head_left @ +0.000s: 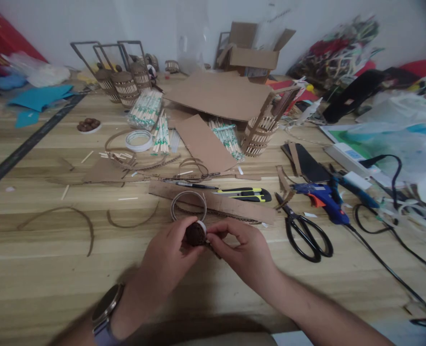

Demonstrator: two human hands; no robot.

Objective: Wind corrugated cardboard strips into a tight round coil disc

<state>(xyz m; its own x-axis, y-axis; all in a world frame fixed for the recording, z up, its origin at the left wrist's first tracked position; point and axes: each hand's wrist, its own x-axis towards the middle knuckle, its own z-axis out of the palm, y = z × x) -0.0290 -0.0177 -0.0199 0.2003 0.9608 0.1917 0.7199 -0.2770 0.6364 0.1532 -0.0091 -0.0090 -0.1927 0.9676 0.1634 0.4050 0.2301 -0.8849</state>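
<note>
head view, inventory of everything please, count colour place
round piece: one, dark brown, white edge, near centre
ring: one, grey, beyond round piece
cutter: one, yellow and black, right of ring
scissors: one, black, right of centre
glue gun: one, blue, beyond scissors
tape roll: one, white, left of centre
stick bundles: three, pale and green, behind centre
cardboard pieces: several, brown, centre
box: one, brown, back
slatted containers: four or more, brown, mostly back left
balls: several, brown, on white dish, left
sheets: at least two, blue, far left
curved strips: several, brown, left
plastic bag: at least one, clear, right
watch: one, dark, left wrist
left hand: one, bare, around round piece
right hand: one, bare, at its right side
</note>
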